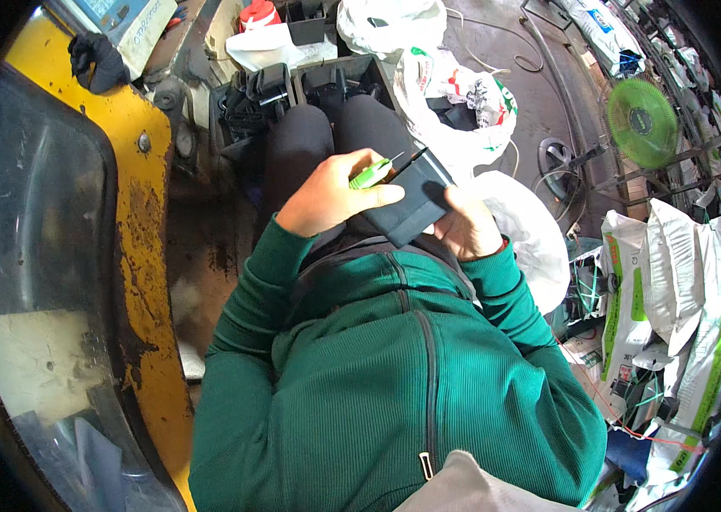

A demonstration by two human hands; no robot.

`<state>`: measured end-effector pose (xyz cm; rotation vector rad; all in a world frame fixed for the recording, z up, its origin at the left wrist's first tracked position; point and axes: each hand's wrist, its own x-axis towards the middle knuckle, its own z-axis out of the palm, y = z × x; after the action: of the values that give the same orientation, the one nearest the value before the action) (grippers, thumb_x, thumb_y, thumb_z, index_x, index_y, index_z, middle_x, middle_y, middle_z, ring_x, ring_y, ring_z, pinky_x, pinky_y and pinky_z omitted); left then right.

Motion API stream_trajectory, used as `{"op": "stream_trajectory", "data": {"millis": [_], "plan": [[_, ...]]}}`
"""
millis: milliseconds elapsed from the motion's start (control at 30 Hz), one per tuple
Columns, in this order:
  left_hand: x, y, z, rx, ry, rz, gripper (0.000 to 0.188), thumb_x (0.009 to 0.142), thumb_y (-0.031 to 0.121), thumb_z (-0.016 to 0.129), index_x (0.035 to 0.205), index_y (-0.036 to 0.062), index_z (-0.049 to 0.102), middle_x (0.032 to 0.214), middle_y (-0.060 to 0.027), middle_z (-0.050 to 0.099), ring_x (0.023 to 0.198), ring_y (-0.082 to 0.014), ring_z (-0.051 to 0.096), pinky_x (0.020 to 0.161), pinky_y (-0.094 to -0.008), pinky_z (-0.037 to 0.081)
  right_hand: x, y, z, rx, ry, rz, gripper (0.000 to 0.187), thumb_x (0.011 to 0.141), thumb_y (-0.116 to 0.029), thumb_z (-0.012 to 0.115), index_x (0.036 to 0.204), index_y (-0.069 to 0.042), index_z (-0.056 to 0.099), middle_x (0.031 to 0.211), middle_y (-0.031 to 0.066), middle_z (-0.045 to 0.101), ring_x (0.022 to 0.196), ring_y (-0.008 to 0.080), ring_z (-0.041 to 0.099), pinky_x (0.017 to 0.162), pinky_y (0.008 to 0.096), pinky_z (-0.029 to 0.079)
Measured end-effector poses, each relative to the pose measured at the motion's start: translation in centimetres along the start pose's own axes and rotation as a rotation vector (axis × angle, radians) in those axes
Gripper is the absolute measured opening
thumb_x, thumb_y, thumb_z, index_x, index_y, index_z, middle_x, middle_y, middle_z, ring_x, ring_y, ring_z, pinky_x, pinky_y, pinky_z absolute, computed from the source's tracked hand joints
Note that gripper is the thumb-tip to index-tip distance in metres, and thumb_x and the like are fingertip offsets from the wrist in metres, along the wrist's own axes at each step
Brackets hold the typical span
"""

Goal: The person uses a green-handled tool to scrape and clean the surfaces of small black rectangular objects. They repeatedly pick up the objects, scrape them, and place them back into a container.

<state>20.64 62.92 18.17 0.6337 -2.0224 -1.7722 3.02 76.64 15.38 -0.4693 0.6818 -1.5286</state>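
Observation:
Above my lap, my left hand (335, 194) is closed around a green-handled knife (370, 174) with a thin blade pointing to the right. Its thumb reaches out over the near left side of a black plastic box-like part (416, 203). My right hand (469, 224) grips that part from its right side, the thumb on the edge and the other fingers mostly hidden beneath. The part is tilted, and a dark slim strip sticks up at its far edge, close to the knife's tip.
Beyond my knees stand black bins (339, 81) with black parts in them. An open white plastic bag (454, 111) sits to their right. A yellow machine frame (143, 213) rises on my left. At right are a green fan (643, 122) and stacked white sacks (671, 282).

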Motion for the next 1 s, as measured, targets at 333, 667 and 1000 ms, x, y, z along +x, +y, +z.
{"op": "stream_trajectory", "data": {"millis": [333, 667, 1000], "plan": [[-1.2, -0.9, -0.8, 0.063, 0.053, -0.024, 0.032, 0.08, 0.023, 0.075, 0.1, 0.0002, 0.063, 0.084, -0.0005, 0.06, 0.078, -0.0073, 0.052, 0.073, -0.0242, 0.045, -0.9, 0.8, -0.1, -0.18, 0.07, -0.015, 0.047, 0.088, -0.007, 0.062, 0.131, -0.001, 0.044, 0.119, 0.0116, 0.058, 0.107, 0.0239, 0.059, 0.087, 0.0422, 0.055], [-1.4, 0.4, 2.7, 0.585, 0.402, 0.265, 0.033, 0.086, 0.027, 0.067, 0.11, 0.0078, 0.055, 0.092, -0.0148, 0.061, 0.083, -0.0306, 0.064, 0.071, -0.0381, 0.051, 2.3, 3.1, -0.7, -0.649, 0.146, -0.41, 0.046, 0.085, 0.002, 0.061, 0.131, -0.001, 0.051, 0.119, 0.0085, 0.062, 0.109, 0.0139, 0.056, 0.097, 0.0294, 0.043], [-0.9, -2.6, 4.0, 0.705, 0.285, 0.194, 0.026, 0.088, 0.03, 0.063, 0.102, 0.0079, 0.059, 0.082, -0.0101, 0.06, 0.073, -0.0315, 0.062, 0.061, -0.0415, 0.049, 4.6, 5.3, -2.7, -0.873, 0.285, -0.493, 0.061, 0.075, 0.011, 0.059, 0.134, -0.006, 0.051, 0.115, 0.0108, 0.066, 0.101, 0.0128, 0.062, 0.092, 0.0288, 0.048]]}}
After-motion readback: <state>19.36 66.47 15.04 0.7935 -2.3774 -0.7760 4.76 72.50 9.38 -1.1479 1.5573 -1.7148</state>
